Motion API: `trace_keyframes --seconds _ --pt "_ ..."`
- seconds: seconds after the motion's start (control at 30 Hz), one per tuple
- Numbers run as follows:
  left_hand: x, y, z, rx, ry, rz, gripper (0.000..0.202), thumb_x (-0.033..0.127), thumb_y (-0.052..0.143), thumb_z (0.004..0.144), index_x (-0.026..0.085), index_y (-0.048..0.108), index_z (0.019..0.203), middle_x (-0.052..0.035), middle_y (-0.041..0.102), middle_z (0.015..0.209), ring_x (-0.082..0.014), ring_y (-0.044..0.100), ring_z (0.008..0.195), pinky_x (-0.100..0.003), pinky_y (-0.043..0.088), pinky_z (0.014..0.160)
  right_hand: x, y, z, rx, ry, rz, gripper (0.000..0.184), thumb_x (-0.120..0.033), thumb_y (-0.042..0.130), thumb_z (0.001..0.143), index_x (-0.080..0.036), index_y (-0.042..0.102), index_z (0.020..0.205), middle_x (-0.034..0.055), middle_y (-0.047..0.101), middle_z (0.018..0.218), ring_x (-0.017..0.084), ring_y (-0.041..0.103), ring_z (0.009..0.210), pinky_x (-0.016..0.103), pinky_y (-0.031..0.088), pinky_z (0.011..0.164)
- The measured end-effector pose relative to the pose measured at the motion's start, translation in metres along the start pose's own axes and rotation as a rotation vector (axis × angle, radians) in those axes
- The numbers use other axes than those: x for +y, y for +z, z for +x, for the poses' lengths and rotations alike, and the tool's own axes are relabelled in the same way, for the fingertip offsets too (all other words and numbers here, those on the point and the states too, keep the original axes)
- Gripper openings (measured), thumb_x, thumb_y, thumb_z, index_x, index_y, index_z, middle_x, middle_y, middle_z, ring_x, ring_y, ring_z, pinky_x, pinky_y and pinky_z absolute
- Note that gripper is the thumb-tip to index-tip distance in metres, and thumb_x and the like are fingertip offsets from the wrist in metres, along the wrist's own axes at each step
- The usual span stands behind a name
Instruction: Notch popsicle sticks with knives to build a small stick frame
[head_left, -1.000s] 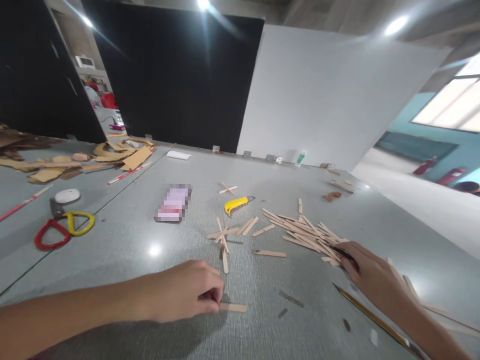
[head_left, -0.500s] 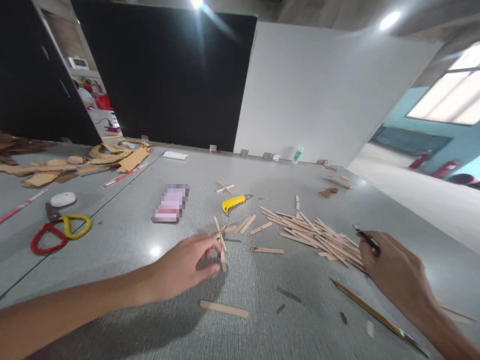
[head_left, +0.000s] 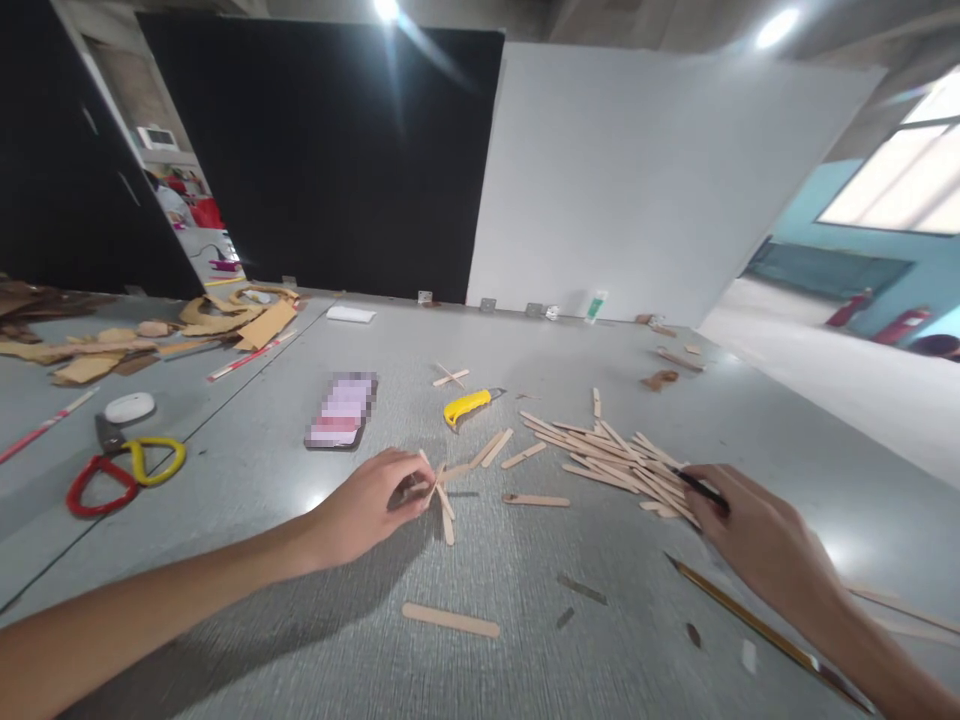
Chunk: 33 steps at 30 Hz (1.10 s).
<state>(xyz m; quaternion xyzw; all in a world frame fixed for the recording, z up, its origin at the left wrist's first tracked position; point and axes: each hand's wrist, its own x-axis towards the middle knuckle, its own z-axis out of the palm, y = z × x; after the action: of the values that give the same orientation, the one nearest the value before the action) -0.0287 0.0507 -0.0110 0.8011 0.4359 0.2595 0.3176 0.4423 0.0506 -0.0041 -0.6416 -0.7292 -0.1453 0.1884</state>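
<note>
Since the earlier head frame, the left hand [head_left: 379,495] has closed in a pinch on the crossed craft sticks [head_left: 447,502] at its fingertips, and the right hand [head_left: 739,515], gripping a slim black pen-like tool [head_left: 705,489], has shifted leftward to the craft-stick pile [head_left: 611,455]. A light pinch near the crossing would likely avoid skewing the joint. Beyond the left fingertips, the sticks splay, one pointing toward the wearer, its long axis running near to far.

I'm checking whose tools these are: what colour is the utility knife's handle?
The utility knife's handle is yellow, seen best in the head view.
</note>
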Motion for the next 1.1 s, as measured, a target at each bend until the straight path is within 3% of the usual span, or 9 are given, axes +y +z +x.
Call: trace_keyframes --seconds 0.13,0.33,0.5,0.7,0.8,0.9,0.97,1.1 --pt "-0.001 0.004 0.0 -0.011 -0.013 -0.067 0.008 0.022 0.059 0.096 0.019 0.064 0.091 -0.0014 0.066 0.09 -0.0149 0.057 0.08 -0.028 0.044 0.073 -0.017 0.0 -0.001 -0.037 -0.103 0.101 0.024 -0.041 0.051 0.103 -0.024 0.066 0.11 0.0112 0.078 0.109 0.028 0.075 0.092 0.034 0.055 0.075" --pt "-0.003 0.015 -0.003 -0.049 0.003 -0.163 0.009 0.019 0.059 0.095 0.019 0.063 0.088 0.0013 0.066 0.081 -0.0118 0.054 0.072 -0.025 0.043 0.069 -0.033 0.008 -0.004 -0.06 -0.241 0.168 0.035 -0.053 0.047 0.104 -0.024 0.065 0.113 0.0132 0.074 0.117 0.032 0.073 0.103 0.043 0.057 0.086" --pt "-0.002 0.018 -0.005 -0.052 0.007 -0.206 0.01 0.015 0.058 0.095 0.02 0.065 0.089 0.0024 0.067 0.082 -0.011 0.055 0.072 -0.023 0.043 0.068 -0.039 0.01 -0.005 -0.063 -0.316 0.181 0.033 -0.047 0.045 0.107 -0.024 0.065 0.119 0.0123 0.073 0.12 0.03 0.072 0.109 0.044 0.056 0.093" --pt "-0.002 0.018 -0.002 -0.035 0.01 -0.206 0.011 0.011 0.059 0.092 0.019 0.065 0.088 0.0031 0.067 0.082 -0.0104 0.054 0.071 -0.022 0.042 0.067 -0.045 0.005 0.004 -0.051 -0.367 0.171 0.033 -0.044 0.044 0.106 -0.023 0.069 0.109 0.0122 0.076 0.109 0.032 0.073 0.103 0.047 0.057 0.09" --pt "-0.001 0.021 -0.001 -0.028 0.01 -0.196 0.011 0.01 0.059 0.091 0.019 0.065 0.087 0.0034 0.065 0.078 -0.0102 0.054 0.068 -0.022 0.042 0.065 -0.065 0.001 0.028 -0.059 -0.373 0.165 0.035 -0.043 0.042 0.107 -0.023 0.071 0.106 0.0123 0.076 0.108 0.032 0.072 0.103 0.051 0.055 0.091" --pt "-0.002 0.023 0.0 0.016 0.001 -0.173 0.01 0.011 0.059 0.091 0.019 0.065 0.087 0.0036 0.064 0.077 -0.0107 0.054 0.068 -0.022 0.041 0.064 -0.104 0.006 0.073 -0.13 -0.369 0.169 0.024 -0.034 0.052 0.108 -0.019 0.071 0.114 0.0104 0.075 0.111 0.025 0.071 0.1 0.046 0.057 0.091" --pt "-0.005 0.022 0.001 0.086 -0.016 -0.141 0.01 0.014 0.058 0.093 0.02 0.064 0.088 0.0029 0.065 0.08 -0.0118 0.055 0.07 -0.023 0.041 0.066 -0.137 0.017 0.111 -0.187 -0.344 0.175 0.024 -0.036 0.065 0.104 -0.018 0.069 0.12 0.0077 0.072 0.118 0.023 0.071 0.1 0.045 0.059 0.089" --pt "-0.016 0.013 0.006 0.258 -0.068 -0.07 0.007 0.02 0.057 0.096 0.02 0.063 0.092 0.0003 0.065 0.085 -0.0144 0.055 0.073 -0.026 0.04 0.069 -0.201 0.054 0.179 -0.3 -0.286 0.205 0.031 -0.034 0.068 0.103 -0.018 0.065 0.13 0.0098 0.068 0.129 0.025 0.071 0.105 0.045 0.061 0.089"
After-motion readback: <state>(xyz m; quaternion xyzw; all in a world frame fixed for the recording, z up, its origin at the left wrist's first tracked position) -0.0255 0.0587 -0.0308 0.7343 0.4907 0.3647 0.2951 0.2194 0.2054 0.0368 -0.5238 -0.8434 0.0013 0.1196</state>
